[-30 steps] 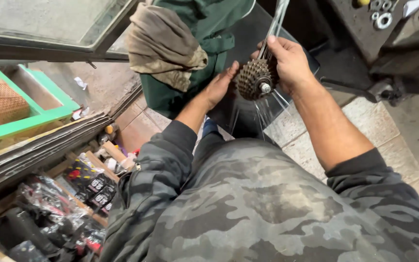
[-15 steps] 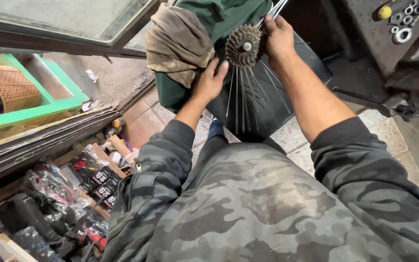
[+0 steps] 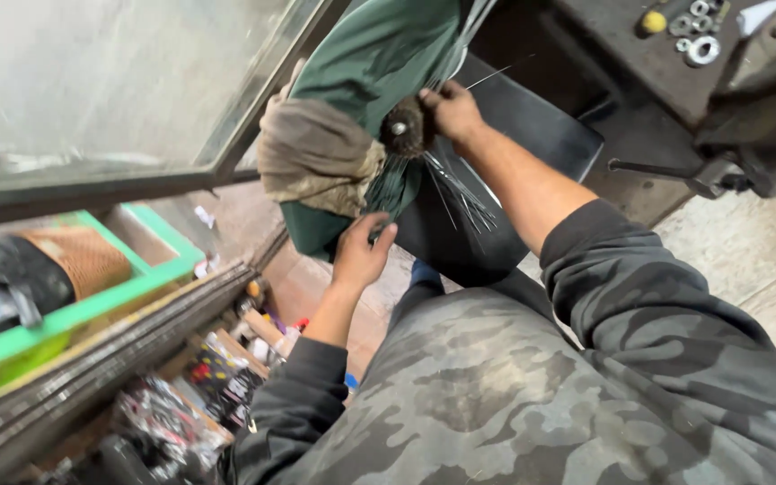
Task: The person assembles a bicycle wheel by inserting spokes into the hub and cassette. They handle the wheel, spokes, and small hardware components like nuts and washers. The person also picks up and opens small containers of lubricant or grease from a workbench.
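— Entry one: what sort of place are you standing in?

— A repair workshop, most likely for bicycles. Far right you have a dark, grimy metal workbench [image 3: 639, 63] with loose washers [image 3: 701, 36] scattered on it, and a vise [image 3: 747, 108] bolted at its edge.

— What else do you list?

— Near left, a crate of small packaged parts [image 3: 199, 395] on the floor; above it a green tray [image 3: 92, 296]. Far left, a glass-fronted frame [image 3: 136, 99]. In your right hand [image 3: 451, 112] a toothed sprocket cluster [image 3: 403, 127] with thin spokes [image 3: 460, 189] fanning below; underfoot, a worn tiled floor [image 3: 747, 260].
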